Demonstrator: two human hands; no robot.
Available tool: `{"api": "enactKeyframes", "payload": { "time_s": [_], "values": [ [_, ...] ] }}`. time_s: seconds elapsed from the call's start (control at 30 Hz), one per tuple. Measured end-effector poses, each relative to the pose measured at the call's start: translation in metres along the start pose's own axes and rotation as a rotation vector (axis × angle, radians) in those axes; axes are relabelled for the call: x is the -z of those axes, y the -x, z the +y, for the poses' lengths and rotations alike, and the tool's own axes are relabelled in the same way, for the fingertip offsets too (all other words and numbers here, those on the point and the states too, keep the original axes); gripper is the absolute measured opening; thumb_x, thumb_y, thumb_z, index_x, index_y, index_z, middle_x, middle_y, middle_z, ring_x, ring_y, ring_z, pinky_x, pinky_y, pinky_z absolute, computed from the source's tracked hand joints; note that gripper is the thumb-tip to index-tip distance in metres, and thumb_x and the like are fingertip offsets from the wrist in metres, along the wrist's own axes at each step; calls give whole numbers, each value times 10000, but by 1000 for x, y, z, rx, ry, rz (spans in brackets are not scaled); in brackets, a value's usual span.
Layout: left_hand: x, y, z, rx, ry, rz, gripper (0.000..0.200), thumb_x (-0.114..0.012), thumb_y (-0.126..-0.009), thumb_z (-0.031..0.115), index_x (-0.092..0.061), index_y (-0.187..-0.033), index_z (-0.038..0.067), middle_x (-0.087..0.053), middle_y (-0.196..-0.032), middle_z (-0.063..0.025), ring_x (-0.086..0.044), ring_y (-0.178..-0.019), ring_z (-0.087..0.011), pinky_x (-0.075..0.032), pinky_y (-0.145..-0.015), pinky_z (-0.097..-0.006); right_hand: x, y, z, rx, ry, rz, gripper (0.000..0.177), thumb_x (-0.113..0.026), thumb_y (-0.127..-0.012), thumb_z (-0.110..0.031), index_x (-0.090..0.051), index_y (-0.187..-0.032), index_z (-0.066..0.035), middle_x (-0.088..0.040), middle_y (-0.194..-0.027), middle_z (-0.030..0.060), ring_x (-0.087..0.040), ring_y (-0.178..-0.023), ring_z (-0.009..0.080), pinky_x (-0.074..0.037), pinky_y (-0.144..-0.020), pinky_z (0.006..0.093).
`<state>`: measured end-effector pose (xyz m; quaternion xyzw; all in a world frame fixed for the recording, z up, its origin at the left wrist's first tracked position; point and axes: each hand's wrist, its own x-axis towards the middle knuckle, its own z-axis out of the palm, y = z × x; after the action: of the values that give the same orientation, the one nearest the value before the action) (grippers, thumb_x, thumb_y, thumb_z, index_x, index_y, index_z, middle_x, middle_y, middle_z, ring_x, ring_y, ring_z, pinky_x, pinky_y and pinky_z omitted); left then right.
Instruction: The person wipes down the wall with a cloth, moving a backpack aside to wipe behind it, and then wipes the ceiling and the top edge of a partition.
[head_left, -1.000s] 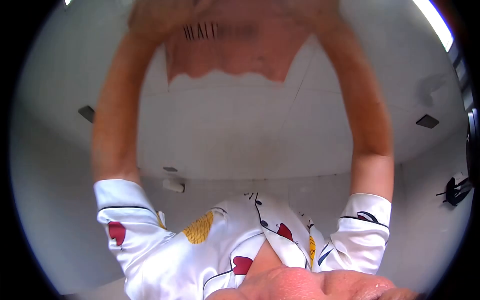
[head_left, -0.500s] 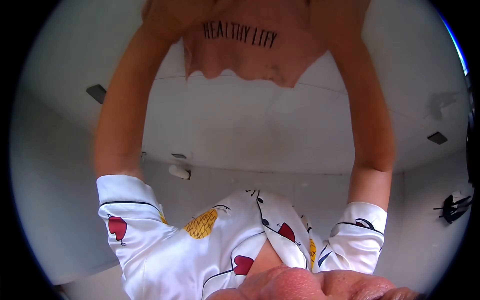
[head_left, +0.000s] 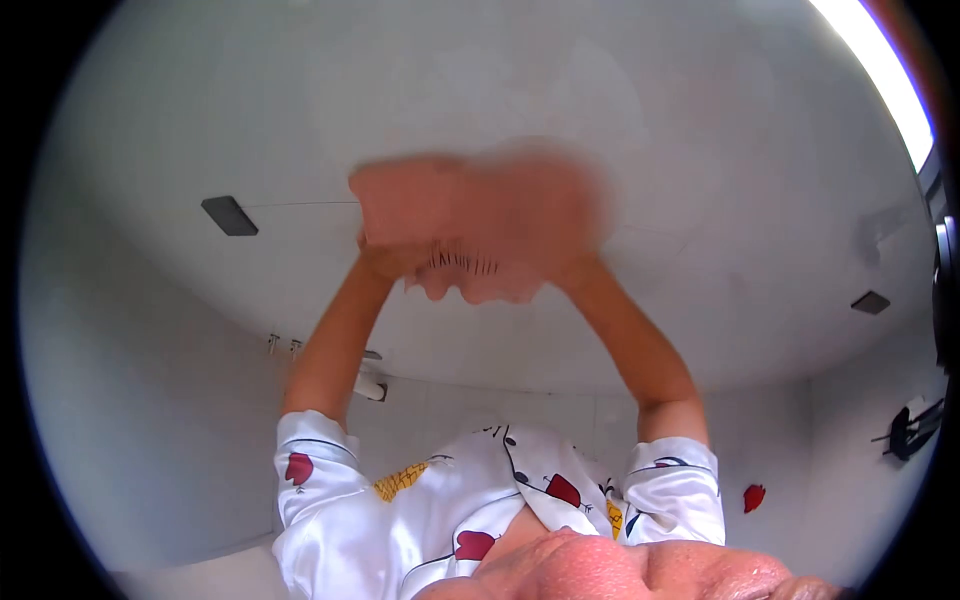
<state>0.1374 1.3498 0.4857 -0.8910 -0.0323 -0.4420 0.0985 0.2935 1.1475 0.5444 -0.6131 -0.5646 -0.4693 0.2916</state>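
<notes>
A pink cloth (head_left: 405, 200) with dark lettering hangs bunched between my hands, its wavy lower edge showing. My left hand (head_left: 388, 258) grips the cloth at its left side, with the fingers partly hidden in it. My right hand (head_left: 565, 235) is against the right part of the cloth, smeared by motion, so its fingers cannot be made out. Both forearms come out of white patterned short sleeves.
Behind the hands is a pale, smooth surface (head_left: 480, 345). Dark rectangular pieces sit on it at the left (head_left: 230, 215) and right (head_left: 870, 302). A white roll-like object (head_left: 370, 386) is beyond my left forearm. A dark object (head_left: 912, 428) and bright strip (head_left: 885, 75) are at the right.
Both hands have come down in the view and closer together. The cloth has moved with them and looks more bunched, its lettering partly folded. A small red shape now shows at the lower right.
</notes>
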Motion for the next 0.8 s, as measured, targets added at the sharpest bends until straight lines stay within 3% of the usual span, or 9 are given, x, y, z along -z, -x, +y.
{"api": "enactKeyframes", "payload": {
  "time_s": [0.13, 0.23, 0.33, 0.53, 0.57, 0.6, 0.63, 0.67, 0.8],
  "values": [
    [-21, 59, 31, 93, 155, -1, 417, -676, -879, 316, -666, -1232, 96, -664, -1215, -99, -620, -1084, -328, -486, -926, -464, -20, 69, -35, -28, -122, -309, 501, -643, -846, -278, -584, -1330, -164, -544, -1374, 90, -528, -1217, 290, -377, -1019, 489],
    [-12, 52, 54, 122, 206, 111, 399, -676, -881, 285, -661, -1231, 92, -659, -1209, -103, -610, -1082, -338, -478, -920, -472, -62, 113, -24, 205, -85, 28, 599, -711, -741, -339, -582, -1296, -153, -594, -1286, 50, -544, -1199, 253, -400, -1015, 434],
    [6, 26, 50, 68, 178, 220, 383, -677, -883, 255, -656, -1229, 89, -654, -1204, -106, -601, -1079, -347, -470, -914, -479, -38, 73, -24, 99, 157, -109, 586, -721, -736, -329, -598, -1277, -140, -612, -1259, 56, -558, -1190, 275, -409, -1009, 449],
    [93, -80, 4, 97, 23, 223, 393, -640, -915, 282, -636, -1260, 93, -657, -1191, -116, -608, -1091, -323, -481, -914, -452, 75, -133, -32, -134, -136, -529, 429, -673, -843, -311, -628, -1223, -118, -648, -1196, 89, -591, -1110, 281, -436, -980, 439],
    [110, -99, -4, 106, -8, 199, 396, -633, -922, 289, -632, -1267, 94, -658, -1189, -118, -610, -1093, -318, -484, -914, -446, 38, -147, -7, -164, -773, -311, 462, -689, -845, -309, -610, -1254, -108, -597, -1279, 123, -555, -1171, 301, -412, -1007, 464],
    [128, -116, -10, 112, -41, 172, 400, -626, -928, 297, -629, -1273, 95, -660, -1187, -120, -612, -1096, -312, -487, -914, -440, 33, -152, 0, -50, -696, -59, 425, -699, -828, -286, -620, -1210, -117, -591, -1284, 132, -551, -1176, 301, -416, -994, 468],
    [143, -132, -15, 113, -74, 149, 403, -618, -934, 304, -625, -1280, 96, -661, -1185, -122, -614, -1098, -307, -489, -915, -434, 27, -157, 7, 38, -574, 200, 389, -709, -810, -263, -631, -1166, -127, -585, -1289, 141, -548, -1181, 301, -420, -981, 471],
    [157, -147, -21, 119, -115, 105, 407, -611, -940, 312, -621, -1286, 97, -662, -1183, -123, -616, -1101, -301, -492, -915, -428, 59, -178, -1, 267, 258, 385, 285, -711, -773, -219, -670, -1047, -156, -623, -1216, 126, -577, -1129, 281, -452, -928, 453],
    [193, -200, -48, 120, -544, -362, 435, -617, -951, 275, -578, -1336, 75, -619, -1304, -145, -582, -1203, -270, -478, -977, -389, 106, -243, -7, -67, -246, 160, 433, -688, -834, -295, -613, -1189, -59, -566, -1247, 199, -496, -1052, 385, -369, -933, 542]
  ]
}}
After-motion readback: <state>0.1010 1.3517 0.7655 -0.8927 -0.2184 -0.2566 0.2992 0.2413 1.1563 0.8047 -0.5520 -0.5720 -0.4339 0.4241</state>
